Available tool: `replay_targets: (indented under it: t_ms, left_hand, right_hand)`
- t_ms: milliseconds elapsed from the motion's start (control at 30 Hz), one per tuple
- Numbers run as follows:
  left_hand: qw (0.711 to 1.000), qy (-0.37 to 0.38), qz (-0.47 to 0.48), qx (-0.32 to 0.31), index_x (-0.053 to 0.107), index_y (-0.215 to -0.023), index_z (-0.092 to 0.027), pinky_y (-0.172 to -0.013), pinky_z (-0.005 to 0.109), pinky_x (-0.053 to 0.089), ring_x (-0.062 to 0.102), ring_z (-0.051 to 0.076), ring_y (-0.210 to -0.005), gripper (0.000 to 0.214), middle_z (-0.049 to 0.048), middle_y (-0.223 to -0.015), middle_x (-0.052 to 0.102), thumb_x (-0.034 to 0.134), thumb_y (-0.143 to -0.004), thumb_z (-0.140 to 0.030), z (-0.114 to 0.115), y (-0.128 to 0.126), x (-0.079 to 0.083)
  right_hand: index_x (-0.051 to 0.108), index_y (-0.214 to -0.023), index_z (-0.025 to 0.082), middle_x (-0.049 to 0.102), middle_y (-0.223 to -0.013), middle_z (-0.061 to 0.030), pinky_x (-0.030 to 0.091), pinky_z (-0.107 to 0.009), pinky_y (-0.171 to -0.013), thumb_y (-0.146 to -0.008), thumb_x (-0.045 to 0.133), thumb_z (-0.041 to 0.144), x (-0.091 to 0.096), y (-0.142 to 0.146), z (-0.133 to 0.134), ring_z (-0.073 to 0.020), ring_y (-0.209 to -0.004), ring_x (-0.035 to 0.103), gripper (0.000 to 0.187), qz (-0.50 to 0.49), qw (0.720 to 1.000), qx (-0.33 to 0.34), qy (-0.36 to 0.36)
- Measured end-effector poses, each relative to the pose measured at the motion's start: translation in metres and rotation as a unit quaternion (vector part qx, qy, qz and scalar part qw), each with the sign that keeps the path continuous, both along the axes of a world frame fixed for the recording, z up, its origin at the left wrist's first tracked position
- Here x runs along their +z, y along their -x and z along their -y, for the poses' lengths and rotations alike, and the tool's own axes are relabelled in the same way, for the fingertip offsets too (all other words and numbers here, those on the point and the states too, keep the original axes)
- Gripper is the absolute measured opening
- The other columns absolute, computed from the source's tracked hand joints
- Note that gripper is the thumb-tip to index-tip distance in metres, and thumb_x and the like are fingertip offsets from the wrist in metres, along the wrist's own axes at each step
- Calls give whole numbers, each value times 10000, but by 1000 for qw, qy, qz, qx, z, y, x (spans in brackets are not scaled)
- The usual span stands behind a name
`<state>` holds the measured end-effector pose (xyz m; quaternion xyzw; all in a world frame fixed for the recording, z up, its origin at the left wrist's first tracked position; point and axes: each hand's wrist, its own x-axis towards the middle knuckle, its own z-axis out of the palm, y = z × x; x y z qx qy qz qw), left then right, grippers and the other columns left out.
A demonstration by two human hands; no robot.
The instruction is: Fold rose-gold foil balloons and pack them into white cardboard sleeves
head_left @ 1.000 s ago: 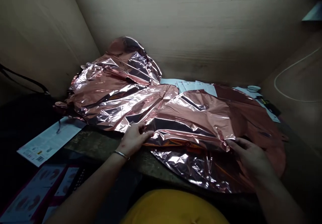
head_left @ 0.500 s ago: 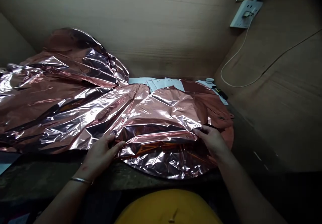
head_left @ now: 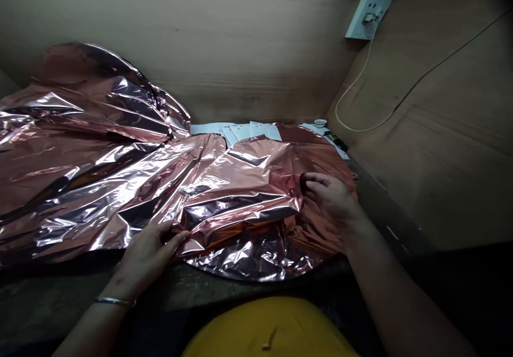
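A large, limp rose-gold foil balloon (head_left: 132, 170) is spread over the worktop, shiny and creased, with rounded lobes at the back left and on the right. Its right part is folded over on itself, and a curved lower edge (head_left: 256, 263) shows beneath the fold. My left hand (head_left: 148, 253), with a bangle at the wrist, pinches the foil at the near left corner of the fold between thumb and fingers. At the right side of the fold, my right hand (head_left: 331, 199) has its curled fingertips on the foil edge; its thumb is partly hidden.
White papers (head_left: 240, 131) lie behind the foil by the back panel. A small white cup-like thing (head_left: 320, 123) and a black-and-yellow object (head_left: 337, 142) sit in the right corner. A socket (head_left: 367, 17) with a thin cable hangs above. Something yellow (head_left: 272, 327) is directly before me.
My right hand has moved up along the fold's right side, and the flap's right edge has shifted inward to the left. My left hand keeps its pinch. The whole view has shifted slightly.
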<state>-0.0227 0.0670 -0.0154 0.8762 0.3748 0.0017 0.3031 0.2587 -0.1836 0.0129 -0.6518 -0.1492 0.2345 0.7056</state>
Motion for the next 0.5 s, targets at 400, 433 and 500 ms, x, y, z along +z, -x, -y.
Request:
replay_targets:
  t_ms: [400,433,500]
  left_hand:
    - [999,29,-28,14,656,-935,-199,-661,292,449,664,266,-782,575,13,-810,729,504,-718,-709,3,-5,6]
    - [999,34,-28,15,655,-940,-202,-682,292,455,666,267,-809,577,10,-833,734,500,-719,-712,3,-5,7]
    - [999,43,-23,16,657,-952,-209,-731,293,465,667,271,-882,580,7,-892,743,492,-719,-713,3,-4,7]
  right_hand:
    - [584,-792,189,669,-720,-27,523,-353,-738,-600,808,360,-22,-9,-19,-212,-741,642,341,-71,997,-24,8]
    - [607,-820,187,678,-752,-20,514,-344,-763,-591,822,345,-23,-10,-19,-203,-763,638,351,-49,998,-27,17]
    - [654,-831,184,690,-793,-13,496,-325,-798,-581,845,326,-19,-15,-17,-192,-800,630,345,-5,999,-14,33]
